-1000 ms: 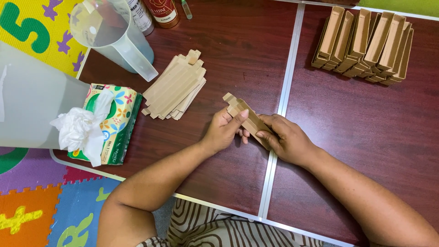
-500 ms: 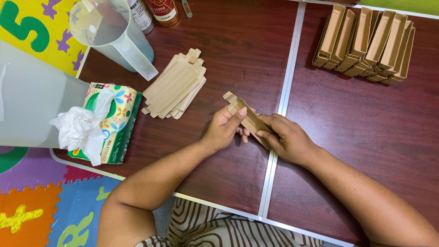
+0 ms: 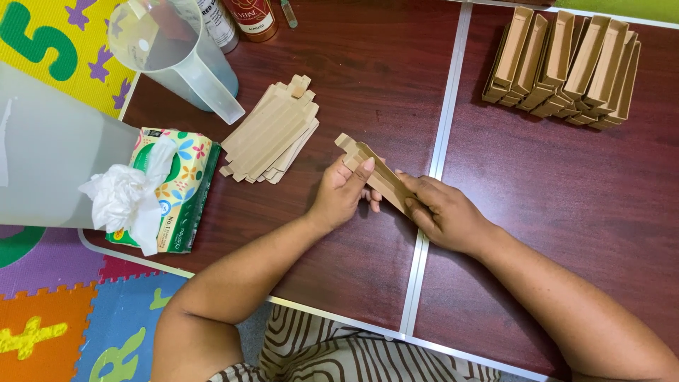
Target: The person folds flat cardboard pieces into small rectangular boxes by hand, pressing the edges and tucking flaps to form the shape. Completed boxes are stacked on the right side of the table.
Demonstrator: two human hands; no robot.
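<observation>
left hand + right hand: fingers pinch cardboard strip | over table seam | bare tabletop rightward

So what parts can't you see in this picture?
- Head view: the brown cardboard piece is partly covered by the left hand and right hand.
- Two bottles are cut off by the top edge.
- The clear jug loses its rim at the top edge.
- The right forearm runs off the bottom corner.
</observation>
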